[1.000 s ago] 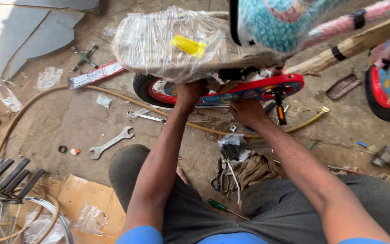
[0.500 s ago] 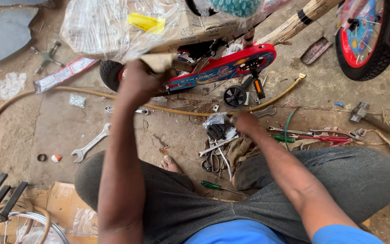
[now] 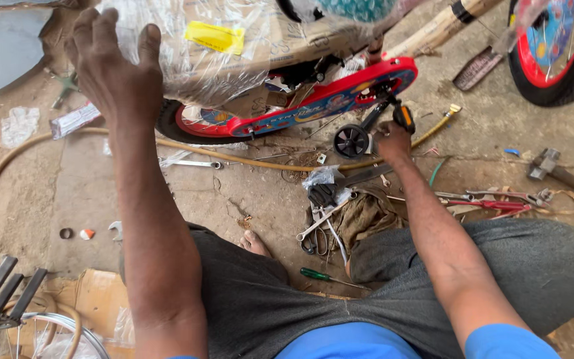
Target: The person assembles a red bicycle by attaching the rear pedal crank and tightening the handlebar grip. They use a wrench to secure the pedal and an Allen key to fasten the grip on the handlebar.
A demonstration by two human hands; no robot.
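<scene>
Seated person, legs apart on dirt floor [image 3: 247, 193], tools scattered btwn knees. Right hand [image 3: 392, 138] is nearer the work: fingers curled at the crank, just below the pedal [image 3: 404, 118] of a small red bike [image 3: 327, 100]; whether it grips is unclear. Crank runs down-left from pedal. Left hand [image 3: 111, 60] raised, fingers spread, by plastic-wrapped box [image 3: 234, 46]. Vs. half a sec ago: left let go, right moved up to pedal.

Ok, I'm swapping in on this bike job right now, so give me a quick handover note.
Left hand: raised, open, fingers spread, holding nothing, near the plastic-wrapped bundle.
Right hand: at the pedal and crank by the red chain guard.
Small bike lies on the ground, parts in wrapping.
Pliers, green screwdriver and spanner lie loose nearby.
Unwrapping not yet done.
</scene>
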